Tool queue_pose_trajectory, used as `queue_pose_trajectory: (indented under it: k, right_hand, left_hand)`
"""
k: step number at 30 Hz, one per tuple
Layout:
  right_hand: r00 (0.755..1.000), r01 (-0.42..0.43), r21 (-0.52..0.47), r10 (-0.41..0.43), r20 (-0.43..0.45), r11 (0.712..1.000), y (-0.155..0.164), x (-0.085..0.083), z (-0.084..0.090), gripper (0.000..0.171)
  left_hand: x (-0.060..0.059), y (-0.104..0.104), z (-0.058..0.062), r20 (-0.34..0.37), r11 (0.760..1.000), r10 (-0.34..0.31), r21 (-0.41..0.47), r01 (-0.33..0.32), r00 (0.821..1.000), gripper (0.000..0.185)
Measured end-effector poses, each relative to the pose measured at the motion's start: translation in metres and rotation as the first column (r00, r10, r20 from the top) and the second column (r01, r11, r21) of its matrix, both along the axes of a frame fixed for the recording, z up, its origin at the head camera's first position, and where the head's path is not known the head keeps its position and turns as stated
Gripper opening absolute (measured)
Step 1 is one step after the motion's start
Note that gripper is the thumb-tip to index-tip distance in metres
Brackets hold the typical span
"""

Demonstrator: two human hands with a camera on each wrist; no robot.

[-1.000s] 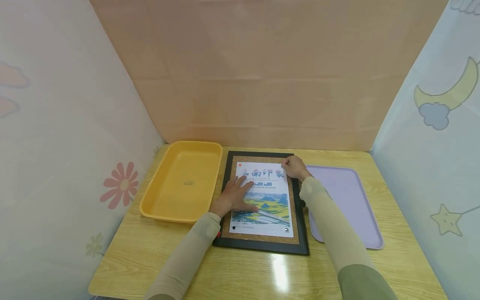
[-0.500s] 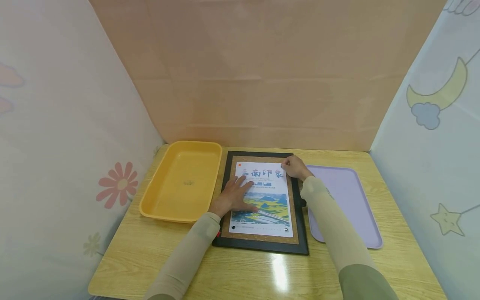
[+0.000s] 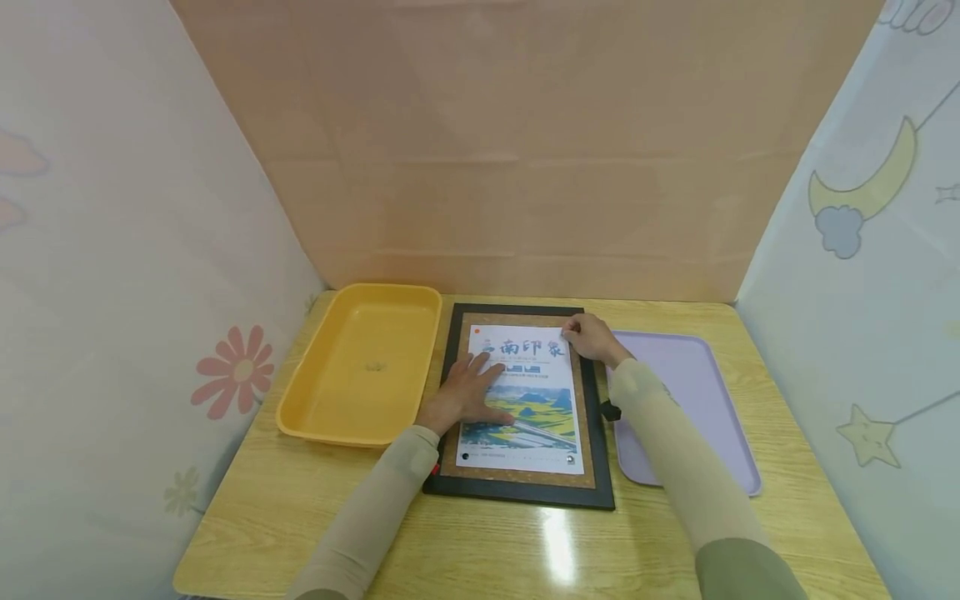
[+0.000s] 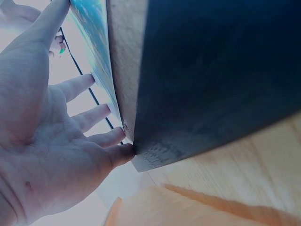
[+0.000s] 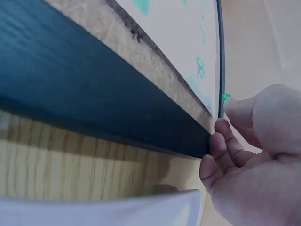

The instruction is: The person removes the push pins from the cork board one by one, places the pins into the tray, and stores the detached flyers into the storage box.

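Note:
A printed poster (image 3: 528,417) lies on a corkboard (image 3: 517,482) with a black frame (image 3: 525,493). My left hand (image 3: 467,392) rests on the poster's left half, fingers spread and straight. At the upper right corner, the thumb and finger of my right hand (image 3: 592,337) pinch a small green pushpin (image 5: 226,97), mostly hidden by the thumb; the other fingers curl at the frame's edge. An orange pin (image 3: 477,332) sits in the upper left corner, a black pin (image 3: 465,457) in the lower left and a silvery pin (image 3: 570,459) in the lower right.
A deep yellow tray (image 3: 360,362) stands left of the board. To the right, a flat lilac tray (image 3: 693,392) lies partly under my right forearm, with a small black object (image 3: 611,410) between it and the frame. A tan backdrop (image 3: 487,167) rises behind the wooden table (image 3: 300,517).
My right forearm has swung slightly to the right, showing more of the small black object beside the frame. The left hand keeps its place on the poster. The head view has shifted a little.

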State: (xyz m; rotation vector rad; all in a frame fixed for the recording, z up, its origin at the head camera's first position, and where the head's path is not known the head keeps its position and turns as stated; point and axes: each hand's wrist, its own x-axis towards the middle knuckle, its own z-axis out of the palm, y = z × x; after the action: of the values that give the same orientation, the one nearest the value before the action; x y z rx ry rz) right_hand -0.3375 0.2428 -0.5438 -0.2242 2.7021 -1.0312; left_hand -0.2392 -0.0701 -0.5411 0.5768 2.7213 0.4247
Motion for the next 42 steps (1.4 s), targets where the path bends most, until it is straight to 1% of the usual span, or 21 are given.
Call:
queue_pose_trajectory:
  k: [4,8,13,20,33,42]
  right_hand:
    - [1.0,-0.01,-0.003,0.01,-0.026,1.0,0.003,0.002,0.002,0.03]
    - [0.999,-0.021,-0.009,0.02,-0.047,1.0,0.008,0.007,0.008,0.03]
    - [0.999,-0.008,-0.036,0.006,-0.047,0.999,0.015,0.015,0.014,0.03]
    - [0.997,0.002,-0.026,-0.004,-0.077,1.0,0.033,0.025,0.019,0.029]
    - [0.993,0.049,-0.024,-0.051,-0.111,0.999,0.068,0.043,0.017,0.025]
    - [0.991,0.072,-0.021,-0.074,-0.114,0.997,0.09,0.049,0.01,0.026]
  left_hand:
    - [0.0,-0.001,0.001,-0.004,1.0,-0.005,-0.004,0.005,1.0,0.109]
    - [-0.001,-0.001,0.001,-0.013,1.0,-0.011,-0.012,0.01,1.0,0.11]
    - [-0.002,0.0,0.001,-0.012,1.0,-0.01,-0.01,0.01,1.0,0.109]
    - [-0.002,0.001,0.002,-0.003,1.0,-0.014,-0.001,0.014,1.0,0.11]
    - [-0.003,0.002,0.0,-0.009,1.0,-0.011,-0.002,0.011,1.0,0.109]
    - [-0.003,0.0,-0.001,-0.003,1.0,-0.003,0.007,0.003,1.0,0.109]
